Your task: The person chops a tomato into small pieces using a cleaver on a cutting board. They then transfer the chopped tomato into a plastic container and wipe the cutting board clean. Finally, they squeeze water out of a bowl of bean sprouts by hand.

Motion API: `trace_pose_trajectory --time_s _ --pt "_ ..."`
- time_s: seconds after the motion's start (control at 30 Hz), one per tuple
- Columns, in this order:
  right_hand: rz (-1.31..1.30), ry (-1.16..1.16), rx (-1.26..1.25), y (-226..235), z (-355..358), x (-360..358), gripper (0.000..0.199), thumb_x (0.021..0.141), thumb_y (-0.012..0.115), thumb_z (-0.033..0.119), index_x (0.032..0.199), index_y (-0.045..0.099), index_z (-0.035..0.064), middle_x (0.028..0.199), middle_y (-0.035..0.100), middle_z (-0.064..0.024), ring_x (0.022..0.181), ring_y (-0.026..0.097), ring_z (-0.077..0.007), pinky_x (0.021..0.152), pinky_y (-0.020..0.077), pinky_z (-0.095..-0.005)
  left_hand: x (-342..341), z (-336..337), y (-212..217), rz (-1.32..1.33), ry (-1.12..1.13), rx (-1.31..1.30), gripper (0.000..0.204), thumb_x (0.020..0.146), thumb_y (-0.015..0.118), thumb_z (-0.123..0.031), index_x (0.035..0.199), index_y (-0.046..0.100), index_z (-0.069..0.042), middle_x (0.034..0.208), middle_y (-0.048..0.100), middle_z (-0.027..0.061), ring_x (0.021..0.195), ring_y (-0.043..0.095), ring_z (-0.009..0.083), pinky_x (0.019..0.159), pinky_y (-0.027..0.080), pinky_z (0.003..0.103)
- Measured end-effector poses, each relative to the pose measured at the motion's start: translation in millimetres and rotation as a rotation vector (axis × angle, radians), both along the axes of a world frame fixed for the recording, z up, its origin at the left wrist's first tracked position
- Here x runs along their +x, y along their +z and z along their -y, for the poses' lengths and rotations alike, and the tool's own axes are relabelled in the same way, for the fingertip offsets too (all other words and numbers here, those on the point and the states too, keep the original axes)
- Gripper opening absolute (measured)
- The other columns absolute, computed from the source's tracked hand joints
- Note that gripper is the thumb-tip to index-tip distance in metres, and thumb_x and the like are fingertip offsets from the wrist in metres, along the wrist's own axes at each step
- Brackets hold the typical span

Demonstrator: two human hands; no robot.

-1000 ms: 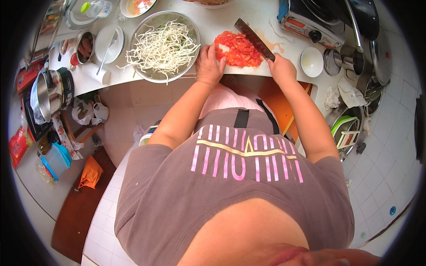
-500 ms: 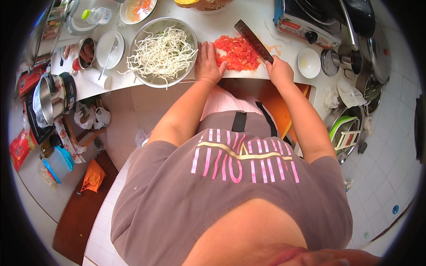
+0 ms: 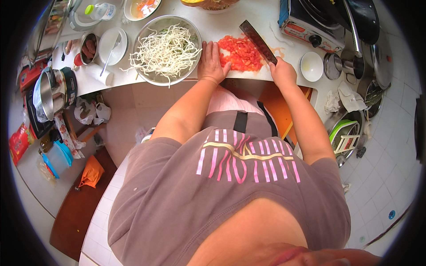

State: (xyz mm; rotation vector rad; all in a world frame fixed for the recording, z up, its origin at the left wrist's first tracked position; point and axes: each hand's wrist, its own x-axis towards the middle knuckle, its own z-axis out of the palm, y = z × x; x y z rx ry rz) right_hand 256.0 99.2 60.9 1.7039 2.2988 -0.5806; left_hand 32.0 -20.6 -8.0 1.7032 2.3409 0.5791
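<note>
Chopped tomato [image 3: 239,55] lies in a red heap on the white countertop in front of me. My right hand [image 3: 283,73] grips the handle of a wide dark-bladed kitchen knife [image 3: 258,42]. Its blade slants away to the far left, along the right side of the heap. Flat on the surface just left of the tomato rests my left hand [image 3: 212,64], fingers stretched out and holding nothing. Close beside those fingers stands a large metal bowl [image 3: 184,24] with white noodle-like strands [image 3: 165,51] piled in it, some hanging over the rim.
A gas stove [image 3: 306,31] stands at the far right, with a small white bowl [image 3: 311,66] nearer me. Left of the metal bowl are a white plate with a fork [image 3: 116,42], a white cup [image 3: 105,78] and a pot of sausages [image 3: 90,46]. A bottle [image 3: 104,11] lies behind.
The whole view has shifted slightly. My hands, the knife and the tomato keep nearly the same places relative to each other.
</note>
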Motion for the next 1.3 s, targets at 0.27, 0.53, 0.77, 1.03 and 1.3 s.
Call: trace_pose_trajectory --time_s 0.27,0.53,0.77,1.03,1.3 --pt "-0.015 0.059 -0.032 7 2 -16 0.034 0.091 0.056 0.032 0.116 0.061 0.0087 0.087 0.069 -0.0174 0.083 0.067 -0.0358 0.072 0.0529 -0.0464 -1 -1 2 -0.012 0.005 -0.022 0.087 0.077 0.069 -0.044 0.143 0.031 -0.001 0.146 0.031 0.0168 0.141 0.022 0.0378 0.116 0.022 0.047" --pt "-0.011 0.033 -0.091 28 3 -29 0.033 0.092 0.055 0.033 0.111 0.061 0.0076 0.087 0.069 -0.0181 0.084 0.067 -0.0356 0.072 0.0525 -0.0461 -2 -2 1 -0.012 0.008 -0.012 0.088 0.077 0.069 -0.044 0.143 0.03 -0.001 0.148 0.03 0.0163 0.142 0.021 0.0372 0.116 0.022 0.047" --pt "-0.016 0.037 -0.064 34 6 -36 0.028 0.092 0.055 0.031 0.106 0.061 0.0083 0.087 0.069 -0.0178 0.084 0.067 -0.0357 0.072 0.0522 -0.0466 -2 -1 3 0.012 0.009 -0.048 0.091 0.077 0.069 -0.045 0.145 0.028 -0.002 0.149 0.029 0.016 0.142 0.02 0.0366 0.116 0.023 0.046" --pt "-0.044 0.09 -0.031 11 10 -37 0.027 0.091 0.056 0.033 0.101 0.062 0.0084 0.082 0.069 -0.0168 0.079 0.066 -0.0364 0.069 0.052 -0.0468 -2 -2 3 -0.01 0.007 -0.068 0.092 0.077 0.069 -0.047 0.144 0.028 0.001 0.148 0.03 0.0177 0.142 0.021 0.037 0.116 0.021 0.046" --pt "-0.019 0.205 -0.02 7 9 -33 0.026 0.091 0.057 0.034 0.097 0.062 0.0096 0.08 0.068 -0.0156 0.076 0.066 -0.0356 0.065 0.051 -0.0475 -2 -1 -1 -0.035 0.012 -0.113 0.1 0.077 0.066 -0.054 0.147 0.021 0.003 0.151 0.023 0.0192 0.144 0.016 0.0365 0.118 0.018 0.044"
